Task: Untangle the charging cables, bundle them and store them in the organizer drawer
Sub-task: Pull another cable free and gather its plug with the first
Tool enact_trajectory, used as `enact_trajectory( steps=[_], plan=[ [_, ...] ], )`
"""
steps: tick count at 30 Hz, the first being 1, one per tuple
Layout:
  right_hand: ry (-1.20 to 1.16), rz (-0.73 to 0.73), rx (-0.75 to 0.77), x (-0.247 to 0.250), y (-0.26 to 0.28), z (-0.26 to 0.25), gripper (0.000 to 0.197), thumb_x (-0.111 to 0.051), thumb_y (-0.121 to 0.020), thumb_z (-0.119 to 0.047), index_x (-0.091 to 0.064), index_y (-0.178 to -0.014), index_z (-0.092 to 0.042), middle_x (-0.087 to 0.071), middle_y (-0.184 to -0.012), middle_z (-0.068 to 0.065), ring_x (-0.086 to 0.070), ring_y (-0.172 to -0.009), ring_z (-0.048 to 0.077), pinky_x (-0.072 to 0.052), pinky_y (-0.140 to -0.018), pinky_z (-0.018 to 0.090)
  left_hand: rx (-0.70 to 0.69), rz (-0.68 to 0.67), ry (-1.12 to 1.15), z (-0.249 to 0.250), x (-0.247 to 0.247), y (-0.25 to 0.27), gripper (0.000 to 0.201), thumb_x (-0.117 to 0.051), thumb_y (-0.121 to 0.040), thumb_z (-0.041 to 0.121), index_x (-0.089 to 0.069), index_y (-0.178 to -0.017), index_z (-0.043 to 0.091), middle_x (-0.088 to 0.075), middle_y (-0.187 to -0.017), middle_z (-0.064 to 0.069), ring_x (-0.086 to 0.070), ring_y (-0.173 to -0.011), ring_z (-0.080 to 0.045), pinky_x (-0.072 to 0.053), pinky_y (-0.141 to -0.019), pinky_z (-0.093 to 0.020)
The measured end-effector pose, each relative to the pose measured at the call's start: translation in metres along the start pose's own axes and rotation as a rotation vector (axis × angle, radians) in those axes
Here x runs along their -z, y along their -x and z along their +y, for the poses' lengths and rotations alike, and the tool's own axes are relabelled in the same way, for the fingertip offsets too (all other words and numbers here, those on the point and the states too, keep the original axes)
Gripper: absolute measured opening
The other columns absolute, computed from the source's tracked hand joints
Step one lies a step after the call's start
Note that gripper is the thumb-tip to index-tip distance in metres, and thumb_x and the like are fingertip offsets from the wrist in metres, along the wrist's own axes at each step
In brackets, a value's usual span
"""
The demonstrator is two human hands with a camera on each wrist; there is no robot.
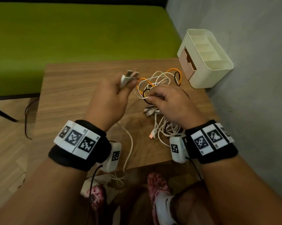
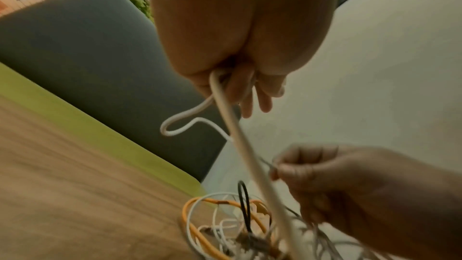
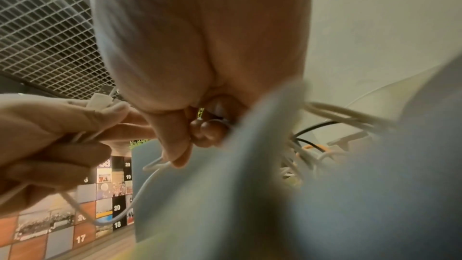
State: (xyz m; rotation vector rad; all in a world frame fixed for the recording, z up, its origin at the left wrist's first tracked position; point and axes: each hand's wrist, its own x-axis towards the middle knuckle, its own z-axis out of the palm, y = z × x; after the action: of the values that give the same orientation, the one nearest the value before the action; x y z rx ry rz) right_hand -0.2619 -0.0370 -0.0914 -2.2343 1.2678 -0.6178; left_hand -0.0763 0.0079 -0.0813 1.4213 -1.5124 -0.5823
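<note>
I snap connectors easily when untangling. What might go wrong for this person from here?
The left hand grips white plug ends raised above the white, orange and black cable tangle; pulling may tighten knots or strain connectors. A white cable hangs over the wooden table edge and could snag near the feet.

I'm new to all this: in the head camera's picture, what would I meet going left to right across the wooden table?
Left hand holding plug ends → tangled cables → organizer.

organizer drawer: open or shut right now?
Partly open. In the head view the pink drawer juts out of the cream organizer on the side facing the cable tangle. Its inside cannot be seen.
</note>
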Motion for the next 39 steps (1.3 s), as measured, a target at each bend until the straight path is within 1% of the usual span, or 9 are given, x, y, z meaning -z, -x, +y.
enact_trajectory(
  steps=[3,9,14,20,23,27,29,33,39],
  plan=[
    [-0.130,0.072,0.083,-0.001,0.000,-0.006,0.007,-0.066,-0.091,-0.015,-0.072,-0.093,-0.012,-0.058,-0.081,-0.014,-0.053,-0.077,-0.002,-0.041,-0.070,0.017,-0.085,-0.152,-0.064,-0.002,-0.011,0.002,0.020,-0.057,-0.095,0.024,-0.071,-0.107,0.015,-0.071,-0.095,0.012,-0.061,-0.084,0.006,-0.045,-0.073,-0.012],
    [-0.229,0.153,0.082,0.003,0.002,-0.010,0.011,-0.062,-0.095,-0.018,-0.071,-0.094,-0.011,-0.062,-0.082,-0.011,-0.055,-0.077,0.001,-0.039,-0.068,0.011,-0.069,-0.207,-0.148,0.002,-0.008,0.000,0.030,-0.055,-0.097,0.025,-0.052,-0.067,0.027,-0.050,-0.054,0.013,-0.047,-0.050,0.004,-0.030,-0.049,-0.014],
    [-0.036,-0.071,-0.051,-0.001,0.003,0.005,0.030,-0.051,-0.102,-0.033,-0.062,-0.083,-0.013,-0.059,-0.072,-0.006,-0.054,-0.068,0.006,-0.038,-0.063,0.028,0.157,-0.044,0.494,0.012,0.012,-0.008,0.022,-0.049,-0.095,0.028,-0.061,-0.078,0.019,-0.050,-0.056,0.011,-0.035,-0.042,-0.004,-0.028,-0.042,-0.020],
    [-0.241,0.071,-0.111,0.007,0.002,-0.006,0.025,-0.049,-0.103,-0.027,-0.068,-0.108,-0.011,-0.061,-0.076,-0.006,-0.057,-0.069,-0.002,-0.043,-0.062,0.018,0.289,-0.163,-0.149,-0.012,0.009,-0.008,0.023,-0.054,-0.099,0.024,-0.071,-0.086,0.017,-0.069,-0.077,0.002,-0.061,-0.075,-0.018,-0.042,-0.065,-0.028],
    [-0.146,0.099,-0.026,0.007,-0.001,-0.006,0.026,-0.050,-0.102,-0.027,-0.068,-0.098,-0.010,-0.063,-0.085,-0.001,-0.056,-0.080,0.003,-0.043,-0.070,0.019,0.184,-0.020,-0.283,-0.009,0.006,-0.004,0.027,-0.053,-0.099,0.031,-0.071,-0.097,0.011,-0.062,-0.069,-0.007,-0.057,-0.066,-0.027,-0.036,-0.057,-0.036],
    [0.032,0.043,0.066,-0.007,-0.004,-0.001,0.030,-0.052,-0.099,-0.029,-0.069,-0.094,-0.005,-0.060,-0.081,-0.001,-0.057,-0.080,0.013,-0.045,-0.073,0.038,-0.029,0.102,-0.151,0.006,0.005,0.000,0.033,-0.048,-0.097,0.033,-0.070,-0.110,0.012,-0.060,-0.066,0.002,-0.051,-0.057,-0.003,-0.036,-0.052,-0.021],
    [-0.024,0.083,0.131,-0.008,-0.004,-0.006,0.023,-0.055,-0.099,-0.024,-0.070,-0.092,-0.008,-0.051,-0.074,-0.014,-0.050,-0.075,-0.002,-0.039,-0.068,0.023,-0.071,-0.044,-0.161,0.008,-0.002,0.003,0.025,-0.051,-0.097,0.030,-0.070,-0.105,0.017,-0.058,-0.067,0.014,-0.050,-0.059,0.001,-0.033,-0.053,-0.013],
    [-0.165,0.237,0.165,0.000,-0.003,-0.017,0.012,-0.059,-0.097,-0.019,-0.070,-0.094,-0.017,-0.049,-0.076,-0.018,-0.050,-0.076,-0.006,-0.033,-0.068,0.009,-0.028,-0.177,-0.226,0.008,-0.004,0.000,0.027,-0.051,-0.099,0.031,-0.054,-0.072,0.028,-0.056,-0.062,0.010,-0.048,-0.054,-0.007,-0.031,-0.052,-0.026],
    [-0.221,0.042,-0.057,-0.002,0.002,-0.010,0.020,-0.054,-0.100,-0.031,-0.061,-0.084,-0.020,-0.061,-0.074,0.004,-0.058,-0.071,0.016,-0.046,-0.066,0.036,0.109,0.040,0.388,0.013,0.007,-0.007,0.022,-0.048,-0.095,0.029,-0.059,-0.080,0.018,-0.043,-0.046,0.014,-0.034,-0.042,-0.004,-0.028,-0.044,-0.023]
  ],
)
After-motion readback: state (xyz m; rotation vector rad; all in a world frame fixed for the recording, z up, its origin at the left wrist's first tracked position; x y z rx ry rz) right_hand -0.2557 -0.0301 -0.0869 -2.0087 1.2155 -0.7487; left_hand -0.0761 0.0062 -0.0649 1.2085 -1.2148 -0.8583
